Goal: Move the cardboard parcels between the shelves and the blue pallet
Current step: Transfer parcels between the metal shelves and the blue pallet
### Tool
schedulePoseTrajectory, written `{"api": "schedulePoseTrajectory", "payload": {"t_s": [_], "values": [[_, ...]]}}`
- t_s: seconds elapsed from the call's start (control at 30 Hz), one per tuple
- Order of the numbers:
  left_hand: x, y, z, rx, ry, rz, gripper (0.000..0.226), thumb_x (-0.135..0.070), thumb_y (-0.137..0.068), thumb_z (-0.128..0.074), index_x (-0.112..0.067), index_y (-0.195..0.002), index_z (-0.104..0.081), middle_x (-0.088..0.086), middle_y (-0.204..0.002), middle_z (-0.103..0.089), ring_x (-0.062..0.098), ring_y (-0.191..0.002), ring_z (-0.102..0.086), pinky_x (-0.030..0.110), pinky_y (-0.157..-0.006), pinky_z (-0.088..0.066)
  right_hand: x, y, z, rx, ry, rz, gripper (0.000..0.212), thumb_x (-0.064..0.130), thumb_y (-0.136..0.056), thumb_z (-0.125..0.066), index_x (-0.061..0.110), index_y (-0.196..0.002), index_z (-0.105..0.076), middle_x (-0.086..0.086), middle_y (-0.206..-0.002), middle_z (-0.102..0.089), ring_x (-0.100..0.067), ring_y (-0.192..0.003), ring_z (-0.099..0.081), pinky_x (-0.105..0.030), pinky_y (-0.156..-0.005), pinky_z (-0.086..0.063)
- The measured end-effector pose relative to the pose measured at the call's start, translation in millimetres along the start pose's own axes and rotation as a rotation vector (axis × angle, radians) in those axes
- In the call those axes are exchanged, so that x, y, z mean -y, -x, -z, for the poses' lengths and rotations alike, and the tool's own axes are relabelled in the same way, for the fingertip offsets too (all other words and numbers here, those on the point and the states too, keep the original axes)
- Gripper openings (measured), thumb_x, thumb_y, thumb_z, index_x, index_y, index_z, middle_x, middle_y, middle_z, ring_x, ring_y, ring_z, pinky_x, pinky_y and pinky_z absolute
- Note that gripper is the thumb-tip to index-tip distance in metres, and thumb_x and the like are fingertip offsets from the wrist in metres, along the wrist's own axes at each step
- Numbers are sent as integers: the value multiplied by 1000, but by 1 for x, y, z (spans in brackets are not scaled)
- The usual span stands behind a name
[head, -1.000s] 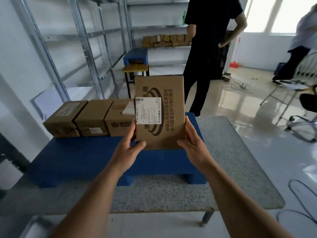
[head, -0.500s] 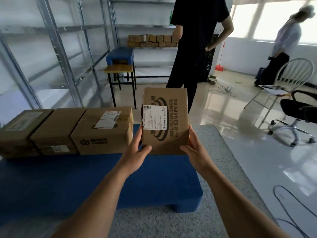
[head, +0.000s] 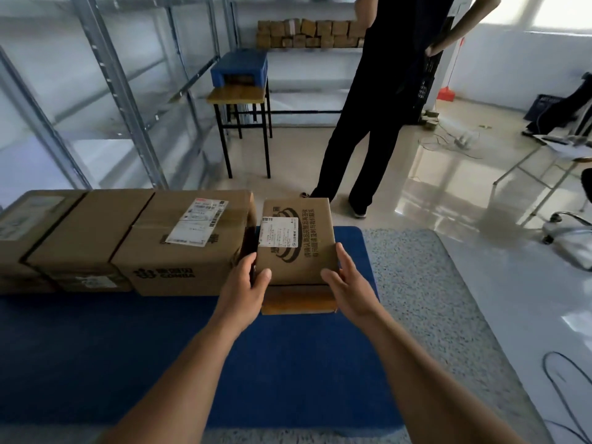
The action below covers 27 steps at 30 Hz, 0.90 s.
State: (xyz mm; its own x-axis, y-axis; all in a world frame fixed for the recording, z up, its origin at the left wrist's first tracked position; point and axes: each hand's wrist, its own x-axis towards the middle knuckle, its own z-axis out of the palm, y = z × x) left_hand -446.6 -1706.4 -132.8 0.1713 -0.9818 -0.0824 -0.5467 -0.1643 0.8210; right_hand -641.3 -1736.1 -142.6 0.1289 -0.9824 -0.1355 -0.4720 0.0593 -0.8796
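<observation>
Both hands hold a small parcel (head: 296, 241) at the right end of a row of three boxes (head: 179, 248) on the blue pallet (head: 160, 363). Left hand (head: 245, 290) grips its left edge, thumb on top; right hand (head: 347, 288) presses its right side, fingers straight. Its long axis runs away from the person, labelled face up.

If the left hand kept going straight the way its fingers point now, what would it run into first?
The left hand grips the small parcel's left edge, fingers pointing away and slightly right. Pushing on, it would likely slide along that side toward the larger parcel close beside it; depth is unclear.
</observation>
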Motion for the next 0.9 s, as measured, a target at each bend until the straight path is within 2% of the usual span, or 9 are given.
{"api": "schedulePoseTrajectory", "payload": {"t_s": [0.1, 0.17, 0.27, 0.3, 0.37, 0.43, 0.5, 0.73, 0.9], "values": [[-2, -4, 5, 5, -105, 37, 56, -41, -98, -38, -20, -148, -23, 5, -150, -33, 20, -135, -34, 27, -102, -30, 5, -12, -5, -1, 57, -17, 65, 36, -98, -42, 34, -151, -5, 1, -143, -45, -14, -106, -47, -28, -84, -33], [-6, -6, 13, -24, -299, 51, 54, -47, -97, -37, -22, -145, -31, 3, -141, -46, 20, -125, -47, 30, -94, -41, 7, -17, -5, 14, 72, -19, 66, 35, -97, -43, 34, -151, -6, 1, -141, -47, -11, -100, -44, -29, -82, -33], [-17, -11, 30, -261, -521, -70, 47, -55, -91, -38, -25, -125, -53, -5, -99, -61, 14, -88, -58, 26, -61, -46, 8, -26, 0, 17, 6, -41, 71, 36, -94, -50, 34, -151, -9, 3, -142, -46, -15, -115, -47, -31, -91, -36], [-19, -14, 35, -329, -532, -125, 47, -55, -89, -40, -24, -121, -55, -5, -97, -59, 15, -88, -56, 27, -60, -45, 9, -30, 1, 17, -37, -48, 72, 36, -93, -52, 33, -151, -9, 3, -144, -44, -16, -123, -46, -33, -99, -36], [-20, -27, 43, -329, -554, -166, 51, -54, -90, -42, -23, -130, -50, 1, -119, -57, 21, -110, -50, 34, -78, -46, 13, -36, 0, 22, -96, -64, 74, 36, -94, -54, 31, -152, -9, 2, -147, -40, -18, -130, -42, -37, -107, -34], [-15, -38, 46, -175, -636, -122, 59, -56, -91, -39, -24, -140, -39, 0, -143, -42, 23, -130, -36, 40, -101, -36, 17, -43, -4, 23, -89, -76, 73, 33, -94, -54, 29, -152, -9, 1, -148, -38, -19, -130, -41, -35, -105, -34], [-6, -44, 47, -81, -721, -86, 62, -61, -90, -37, -27, -142, -37, -4, -150, -33, 21, -137, -29, 40, -109, -28, 19, -47, -9, 12, -65, -82, 72, 33, -95, -53, 29, -152, -8, 1, -147, -39, -20, -129, -41, -33, -102, -34], [3, -51, 52, -91, -695, -132, 57, -60, -87, -46, -28, -134, -47, -8, -143, -41, 18, -131, -34, 39, -104, -32, 21, -47, -20, 16, -8, -71, 73, 34, -95, -51, 28, -152, -5, 3, -141, -43, -7, -109, -39, -25, -91, -31], [6, -53, 55, -110, -690, -164, 45, -51, -91, -44, -29, -130, -51, -9, -138, -44, 16, -125, -38, 36, -100, -35, 23, -49, -19, 15, -5, -80, 73, 32, -96, -50, 26, -152, -4, 1, -143, -41, -13, -119, -42, -25, -93, -31]]}}
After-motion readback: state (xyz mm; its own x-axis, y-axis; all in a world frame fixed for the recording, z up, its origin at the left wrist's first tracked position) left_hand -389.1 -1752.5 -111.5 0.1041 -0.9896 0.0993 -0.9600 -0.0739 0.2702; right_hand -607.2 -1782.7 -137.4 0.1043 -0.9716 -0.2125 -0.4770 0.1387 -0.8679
